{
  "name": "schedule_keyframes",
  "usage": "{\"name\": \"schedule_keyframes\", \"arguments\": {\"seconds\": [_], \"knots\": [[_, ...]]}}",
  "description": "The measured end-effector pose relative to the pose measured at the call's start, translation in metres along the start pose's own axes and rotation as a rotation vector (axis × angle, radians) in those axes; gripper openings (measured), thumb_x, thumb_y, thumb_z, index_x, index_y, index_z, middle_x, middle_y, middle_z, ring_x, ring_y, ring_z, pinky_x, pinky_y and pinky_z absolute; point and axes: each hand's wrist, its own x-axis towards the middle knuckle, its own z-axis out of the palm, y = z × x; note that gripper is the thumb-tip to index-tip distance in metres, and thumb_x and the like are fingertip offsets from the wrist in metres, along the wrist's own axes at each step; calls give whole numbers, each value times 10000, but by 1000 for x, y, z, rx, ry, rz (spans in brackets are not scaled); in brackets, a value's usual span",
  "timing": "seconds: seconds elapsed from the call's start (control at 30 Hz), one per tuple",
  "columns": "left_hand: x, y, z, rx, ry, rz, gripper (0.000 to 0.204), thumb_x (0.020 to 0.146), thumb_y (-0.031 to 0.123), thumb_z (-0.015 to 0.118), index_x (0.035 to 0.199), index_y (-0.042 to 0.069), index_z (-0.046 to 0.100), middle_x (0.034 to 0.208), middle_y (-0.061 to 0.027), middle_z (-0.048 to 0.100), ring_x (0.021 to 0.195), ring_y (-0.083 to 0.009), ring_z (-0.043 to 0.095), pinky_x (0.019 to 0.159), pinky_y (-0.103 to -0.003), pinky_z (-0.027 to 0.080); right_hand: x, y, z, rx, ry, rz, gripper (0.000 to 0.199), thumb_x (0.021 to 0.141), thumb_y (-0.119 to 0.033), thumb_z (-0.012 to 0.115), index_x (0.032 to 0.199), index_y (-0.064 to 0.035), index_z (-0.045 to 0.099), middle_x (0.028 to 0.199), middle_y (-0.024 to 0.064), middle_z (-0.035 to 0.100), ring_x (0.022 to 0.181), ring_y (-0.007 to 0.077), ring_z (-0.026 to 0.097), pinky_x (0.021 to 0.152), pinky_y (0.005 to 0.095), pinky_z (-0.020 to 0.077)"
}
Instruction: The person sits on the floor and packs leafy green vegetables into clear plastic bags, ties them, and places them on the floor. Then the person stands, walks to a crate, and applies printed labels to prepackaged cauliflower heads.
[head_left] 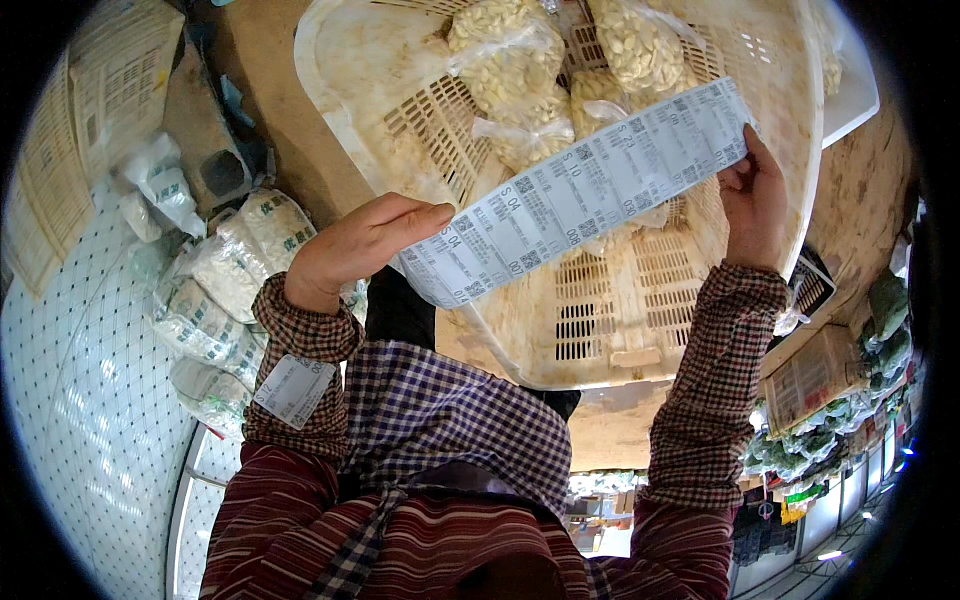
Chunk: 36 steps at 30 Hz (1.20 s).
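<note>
Stretched between my two hands is a strip of printed white labels (580, 190), slanting up to the right over a large crate. My left hand (365, 235) pinches its lower left end between thumb and fingers. At the upper right end, my right hand (755, 205) grips the strip's edge. Beneath it stands the cream plastic crate (400, 150) with slotted walls and brown stains. Clear bags of pale, peeled pieces (510, 60) lie in the crate, partly hidden by the strip. A single label (295, 388) is stuck on my left sleeve.
To the left, several filled plastic bags (225, 265) are heaped by a dotted white surface (80, 400). More slotted crates (125, 75) stand at the far left. A white container (850, 85) sits behind the crate's right side; bagged green produce (800, 445) is stacked at right.
</note>
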Motion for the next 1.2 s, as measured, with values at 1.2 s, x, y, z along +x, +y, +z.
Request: {"name": "schedule_keyframes", "arguments": {"seconds": [1.2], "knots": [[16, 34, 37, 135, -449, 83, 315, 669, 54, 640, 964, -32, 572, 895, -89, 627, 786, -117, 572, 699, -252, 448, -83, 57, 37, 254, -48, -38, 141, 833, -72, 490, 902, 24, 567, 884, 82, 605, 759, 127, 585, 663, 231, 481]]}}
